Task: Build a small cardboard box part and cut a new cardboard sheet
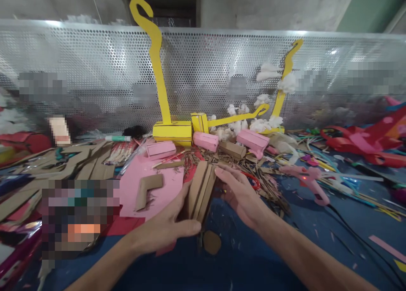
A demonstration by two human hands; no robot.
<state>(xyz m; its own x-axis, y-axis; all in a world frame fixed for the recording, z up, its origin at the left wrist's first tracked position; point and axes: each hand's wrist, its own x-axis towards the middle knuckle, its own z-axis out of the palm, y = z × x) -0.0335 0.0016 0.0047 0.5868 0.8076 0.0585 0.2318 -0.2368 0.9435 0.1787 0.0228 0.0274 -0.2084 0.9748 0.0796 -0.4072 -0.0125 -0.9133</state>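
Head view: My left hand [165,228] holds the cardboard box [202,191] along its left side, thumb across the near end. My right hand [239,193] is partly curled, fingertips at the box's far right edge; I cannot tell whether it grips. The box is centred in front of me. A cardboard disc [212,242] lies nearer. The pink glue gun [309,182] lies right, indicator lit.

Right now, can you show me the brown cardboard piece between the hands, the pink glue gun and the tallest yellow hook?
Brown cardboard piece [203,191]: head view, on its long, ridged upper side.
Pink glue gun [312,182]: head view, on its body.
Tallest yellow hook [156,62]: head view, on its long stem.
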